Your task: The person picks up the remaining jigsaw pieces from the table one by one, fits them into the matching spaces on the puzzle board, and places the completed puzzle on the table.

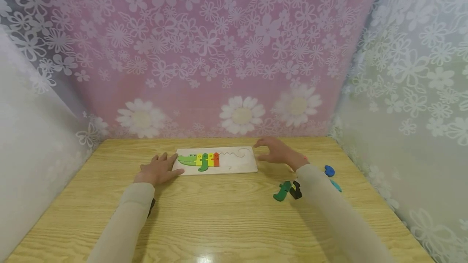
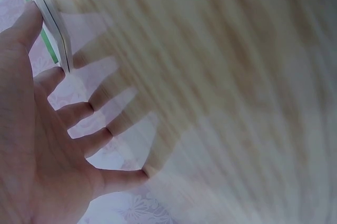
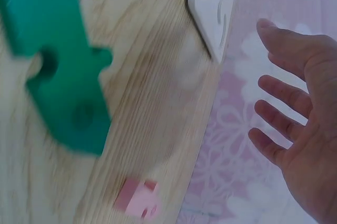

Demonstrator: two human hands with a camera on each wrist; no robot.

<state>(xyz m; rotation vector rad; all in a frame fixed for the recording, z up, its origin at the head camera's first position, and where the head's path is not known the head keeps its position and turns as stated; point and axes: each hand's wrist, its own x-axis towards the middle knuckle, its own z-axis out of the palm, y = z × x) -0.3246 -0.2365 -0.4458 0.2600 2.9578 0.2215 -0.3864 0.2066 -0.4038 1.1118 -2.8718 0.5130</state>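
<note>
A pale wooden puzzle board (image 1: 234, 167) lies near the back of the table. Its left half holds a green crocodile head (image 1: 187, 160), followed by yellow, green and orange body pieces; on the right half only a tail outline shows. My left hand (image 1: 157, 170) rests with spread fingers at the board's left end, thumb and index finger right at its edge. Just off the right end, my right hand (image 1: 276, 152) hovers with loosely bent fingers and nothing between them. In the right wrist view that hand (image 3: 300, 98) is apart from the board's corner (image 3: 208, 13).
Loose pieces lie on the right: a green leg piece (image 1: 282, 191), a black piece (image 1: 295, 190) beside it, a dark blue piece (image 1: 329, 170) and a light blue one (image 1: 335, 186). A pink piece (image 3: 139, 199) lies below the right hand. Flowered walls (image 1: 237, 72) enclose the table.
</note>
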